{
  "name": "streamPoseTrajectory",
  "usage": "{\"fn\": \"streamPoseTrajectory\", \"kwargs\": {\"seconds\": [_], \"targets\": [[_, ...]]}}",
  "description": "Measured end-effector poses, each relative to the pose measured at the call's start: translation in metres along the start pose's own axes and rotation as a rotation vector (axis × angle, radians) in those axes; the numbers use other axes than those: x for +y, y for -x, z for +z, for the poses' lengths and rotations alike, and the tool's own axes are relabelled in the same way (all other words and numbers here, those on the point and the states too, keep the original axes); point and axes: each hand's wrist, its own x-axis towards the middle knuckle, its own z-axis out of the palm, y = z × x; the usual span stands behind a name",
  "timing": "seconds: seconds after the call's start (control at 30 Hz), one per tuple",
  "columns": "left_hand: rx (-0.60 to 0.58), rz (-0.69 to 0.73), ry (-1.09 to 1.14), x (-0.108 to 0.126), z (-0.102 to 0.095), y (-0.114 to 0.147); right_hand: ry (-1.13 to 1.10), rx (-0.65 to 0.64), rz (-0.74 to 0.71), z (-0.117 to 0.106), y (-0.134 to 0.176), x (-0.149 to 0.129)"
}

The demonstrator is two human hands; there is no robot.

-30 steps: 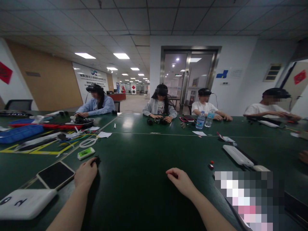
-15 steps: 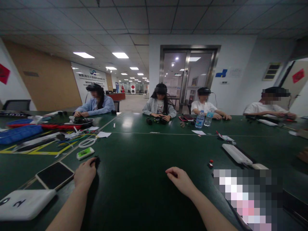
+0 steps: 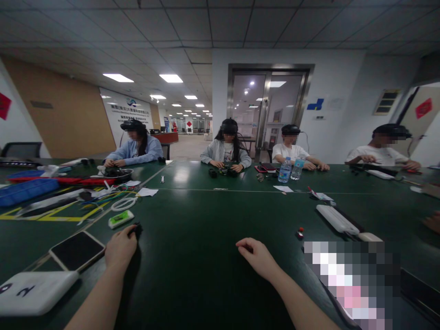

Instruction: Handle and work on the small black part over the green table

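My left hand (image 3: 121, 247) is closed on a small black object (image 3: 136, 229), whose kind I cannot make out. That hand rests on the green table between a phone with a dark screen (image 3: 77, 250) and the bare middle of the tabletop. Just beyond it lies a small green and white packet (image 3: 121, 219). My right hand (image 3: 256, 254) rests on the table further right, its fingers curled and drawn together. Nothing shows between them, though the palm side is partly hidden. To its right lies a small red and black item (image 3: 300, 233).
A white device (image 3: 37, 292) lies front left. Cables (image 3: 123, 204) and a blue tray (image 3: 29, 192) stand farther left. At right are a long white case (image 3: 337, 219) and a blurred-out screen (image 3: 347, 279). Several people sit across the table, near two water bottles (image 3: 285, 170).
Both my hands keep their place and grip. The view has shifted very slightly. At the far right, a person across the table has moved their hands farther apart.
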Motion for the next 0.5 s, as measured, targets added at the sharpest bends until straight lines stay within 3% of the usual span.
{"fn": "streamPoseTrajectory", "kwargs": {"seconds": [0.3,0.5], "targets": [[-0.053,-0.035,0.000,0.0024,-0.0046,0.0003,0.025,0.009,-0.006,0.0008,-0.0016,-0.0021],[0.006,-0.033,0.027,0.0008,-0.0012,-0.0019,0.035,0.016,-0.011,0.0011,-0.0017,-0.0036]]}}
